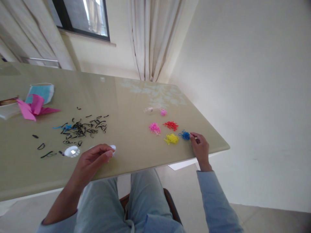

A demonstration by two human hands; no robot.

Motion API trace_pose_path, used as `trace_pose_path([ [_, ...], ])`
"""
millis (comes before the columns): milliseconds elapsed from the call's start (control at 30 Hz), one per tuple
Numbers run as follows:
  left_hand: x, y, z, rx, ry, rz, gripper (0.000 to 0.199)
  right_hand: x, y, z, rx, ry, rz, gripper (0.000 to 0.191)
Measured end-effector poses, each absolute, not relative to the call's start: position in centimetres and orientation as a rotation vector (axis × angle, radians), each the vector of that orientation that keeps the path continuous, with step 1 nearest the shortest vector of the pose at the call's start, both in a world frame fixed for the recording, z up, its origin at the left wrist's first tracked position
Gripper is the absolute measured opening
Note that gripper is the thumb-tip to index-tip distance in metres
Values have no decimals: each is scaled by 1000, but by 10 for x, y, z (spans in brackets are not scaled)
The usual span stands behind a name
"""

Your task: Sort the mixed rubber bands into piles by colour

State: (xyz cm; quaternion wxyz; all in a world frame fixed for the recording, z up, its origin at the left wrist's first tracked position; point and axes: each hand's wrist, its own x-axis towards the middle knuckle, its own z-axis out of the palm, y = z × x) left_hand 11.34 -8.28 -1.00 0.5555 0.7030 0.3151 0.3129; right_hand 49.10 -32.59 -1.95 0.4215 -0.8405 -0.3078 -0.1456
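Left of the black heap [81, 128] and farther back lies a pink folded paper [36, 106], partly over a face mask [41, 92]. Nearer to the person than the heap is a shiny round dish [72, 152]. Right of the heap, also nearer, the left hand [91, 161] pinches a small white piece [113, 148] between thumb and fingers, probably for a light, steady hold. Well right of the heap sit the pink pile [155, 128], red pile [171, 125] and yellow pile [172, 138], separated perhaps by colour. Farthest right, the right hand's [201, 150] bent fingertips touch the blue pile [185, 135]; whether they grip any strand, I cannot tell.
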Motion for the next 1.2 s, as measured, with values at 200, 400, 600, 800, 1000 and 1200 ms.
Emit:
trace_pose_path([
  [200, 115, -84, -8, 1642, 730, 750, 17, 490, -329, -25, -2044, -751, -362, 32],
  [400, 118, -87, -5, 1587, 724, 781, 19, 465, -328, -20, -1887, -692, -316, 30],
  [600, 121, -90, 0, 1545, 692, 770, 23, 393, -307, -14, -1644, -938, -251, 11],
  [800, 122, -91, 0, 1500, 709, 833, 28, 349, -268, -12, -1464, -1462, 42, 16],
  [1000, 102, -70, -3, 1420, 832, 996, 24, 356, -259, -10, -1550, -1470, 178, 13],
  [1200, 66, -2, 22, 1750, 1343, 1184, 26, 360, -260, -13, -1596, -1451, 168, 14],
])
